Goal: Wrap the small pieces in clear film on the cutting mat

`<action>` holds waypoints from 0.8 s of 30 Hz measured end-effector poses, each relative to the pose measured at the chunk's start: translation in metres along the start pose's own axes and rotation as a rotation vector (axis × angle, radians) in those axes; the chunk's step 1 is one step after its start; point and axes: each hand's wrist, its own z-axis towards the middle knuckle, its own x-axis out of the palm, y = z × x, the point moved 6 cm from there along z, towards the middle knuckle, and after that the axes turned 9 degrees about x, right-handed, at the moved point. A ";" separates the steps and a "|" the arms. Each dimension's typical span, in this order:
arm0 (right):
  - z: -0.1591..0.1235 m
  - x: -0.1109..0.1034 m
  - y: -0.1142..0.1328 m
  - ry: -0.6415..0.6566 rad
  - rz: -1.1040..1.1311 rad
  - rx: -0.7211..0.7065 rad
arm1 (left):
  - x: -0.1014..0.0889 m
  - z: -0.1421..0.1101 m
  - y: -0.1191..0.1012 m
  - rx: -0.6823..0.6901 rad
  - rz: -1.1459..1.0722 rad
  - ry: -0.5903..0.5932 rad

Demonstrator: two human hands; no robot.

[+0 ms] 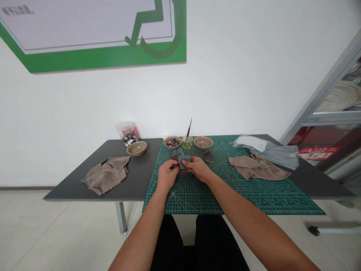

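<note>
My right hand is closed on a small blue-grey square sheet, its thumb lying on the sheet's face. My left hand meets it from the left, with fingertips pinched together by the sheet's lower edge. Whatever sits between those left fingers is too small and hidden to name. Just beyond the hands, another blue-grey sheet and a dark brownish piece lie on the green cutting mat, partly covered. A dark flat piece rests to the right of my right hand.
Along the back stand a bowl of dark bits, a glass jar with a brush, and another bowl. Leftward are a bowl, a tub and a cloth. A second cloth and plastic bag lie right.
</note>
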 end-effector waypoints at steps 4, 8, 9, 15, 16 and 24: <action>0.000 0.000 0.000 0.018 0.012 -0.006 | 0.000 -0.001 0.005 -0.093 -0.115 -0.029; -0.003 0.002 0.003 -0.009 -0.044 -0.037 | 0.000 -0.002 0.003 -0.044 -0.009 0.008; -0.004 0.002 0.004 -0.013 -0.058 -0.045 | 0.000 -0.002 0.002 -0.021 0.029 0.019; -0.003 0.002 0.004 0.008 0.017 -0.053 | 0.001 -0.001 0.006 -0.106 -0.163 -0.014; -0.002 0.001 0.004 0.000 0.027 -0.050 | 0.001 -0.001 0.008 -0.134 -0.216 -0.018; -0.007 -0.006 0.015 -0.189 0.025 -0.115 | -0.002 0.000 0.016 -0.162 -0.340 -0.143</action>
